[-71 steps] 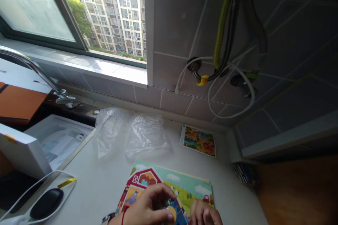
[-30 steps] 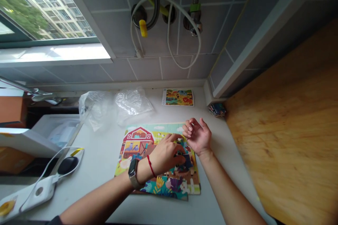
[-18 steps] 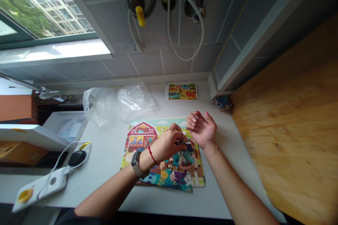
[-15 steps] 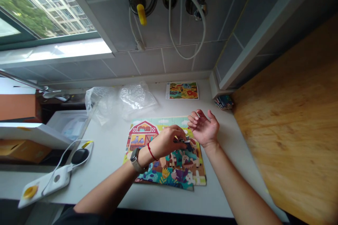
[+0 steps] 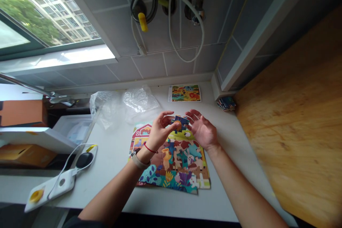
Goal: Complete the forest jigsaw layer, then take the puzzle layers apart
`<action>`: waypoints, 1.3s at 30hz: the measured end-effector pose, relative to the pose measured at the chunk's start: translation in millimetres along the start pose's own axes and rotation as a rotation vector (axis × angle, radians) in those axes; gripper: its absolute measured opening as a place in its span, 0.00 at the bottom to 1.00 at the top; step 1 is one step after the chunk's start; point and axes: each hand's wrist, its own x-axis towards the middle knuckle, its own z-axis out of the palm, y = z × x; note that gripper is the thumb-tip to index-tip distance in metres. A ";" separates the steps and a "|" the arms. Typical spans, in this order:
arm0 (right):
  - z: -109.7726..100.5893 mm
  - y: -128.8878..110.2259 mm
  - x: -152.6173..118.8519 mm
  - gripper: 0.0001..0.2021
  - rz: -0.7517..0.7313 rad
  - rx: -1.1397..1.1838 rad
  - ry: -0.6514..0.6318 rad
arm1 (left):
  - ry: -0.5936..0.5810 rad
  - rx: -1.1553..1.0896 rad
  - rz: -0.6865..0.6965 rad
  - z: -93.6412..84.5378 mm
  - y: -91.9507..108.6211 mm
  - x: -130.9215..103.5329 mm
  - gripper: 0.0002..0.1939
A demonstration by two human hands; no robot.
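Observation:
Between the thumb and fingers of my left hand (image 5: 159, 133) is a dark blue puzzle piece (image 5: 182, 121), held up above the puzzle. My right hand (image 5: 204, 130) is beside it with the palm turned up and the fingers spread; its fingertips come close to the piece, and whether they touch it I cannot tell. Below both hands lies a colourful jigsaw puzzle (image 5: 184, 164) with a red barn, animals and plants. Loose pieces lie on top of it, and my left hand and forearm hide part of its left side.
A picture card (image 5: 185, 93) lies near the wall, with a stack of puzzle pieces (image 5: 226, 103) in the corner to its right. Crumpled clear plastic bags (image 5: 140, 103) are at the back left. A white power strip (image 5: 61, 182) with a cable lies at the left, near boxes (image 5: 24, 113).
My left hand has lifted from low over the puzzle and turned, bringing the held piece into view near my right hand. My right hand has shifted slightly. The camera view has moved a little.

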 end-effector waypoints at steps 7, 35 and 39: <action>5.8 10.4 -4.3 0.22 -0.007 -0.232 0.043 | 0.092 0.028 0.058 18.3 -7.3 -0.2 0.42; -9.7 1.3 5.1 0.15 -0.020 0.096 0.145 | -0.400 1.088 0.158 37.4 -19.9 -81.4 0.19; -9.1 0.6 5.1 0.15 -0.018 0.090 0.146 | -0.416 1.172 0.175 36.4 -6.8 -78.6 0.21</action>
